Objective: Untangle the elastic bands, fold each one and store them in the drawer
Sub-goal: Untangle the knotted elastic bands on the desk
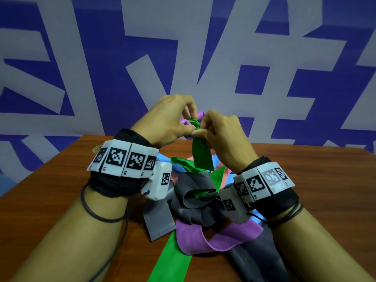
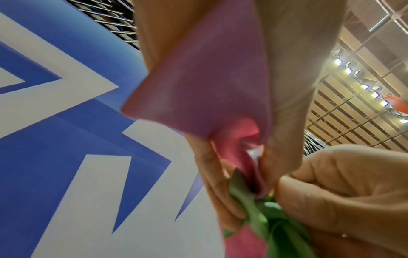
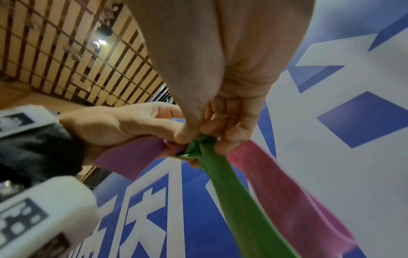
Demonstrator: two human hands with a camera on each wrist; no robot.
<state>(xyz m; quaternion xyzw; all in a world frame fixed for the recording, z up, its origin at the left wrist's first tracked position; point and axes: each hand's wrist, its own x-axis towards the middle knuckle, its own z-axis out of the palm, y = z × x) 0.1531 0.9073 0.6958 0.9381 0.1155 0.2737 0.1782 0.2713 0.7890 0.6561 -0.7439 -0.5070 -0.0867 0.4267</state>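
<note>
Both hands are raised above a tangled pile of elastic bands on the wooden table (image 1: 61,180). A green band (image 1: 201,155) is knotted with a purple band (image 1: 198,115) at the top. My left hand (image 1: 173,119) pinches the purple band (image 2: 203,83) beside the knot. My right hand (image 1: 217,129) pinches the green knot (image 3: 198,144), and the green band (image 3: 238,200) hangs down from it. The purple band (image 3: 287,192) trails away on both sides of the knot. The pile below holds grey bands (image 1: 193,192), a purple loop (image 1: 213,235), a green strip (image 1: 173,259) and light blue and pink pieces.
A blue and white patterned wall (image 1: 183,47) stands close behind the table. Marker-covered wristbands (image 1: 122,159) and cables sit on both forearms. Bare wood shows on the table's left and right (image 1: 325,190). No drawer is in view.
</note>
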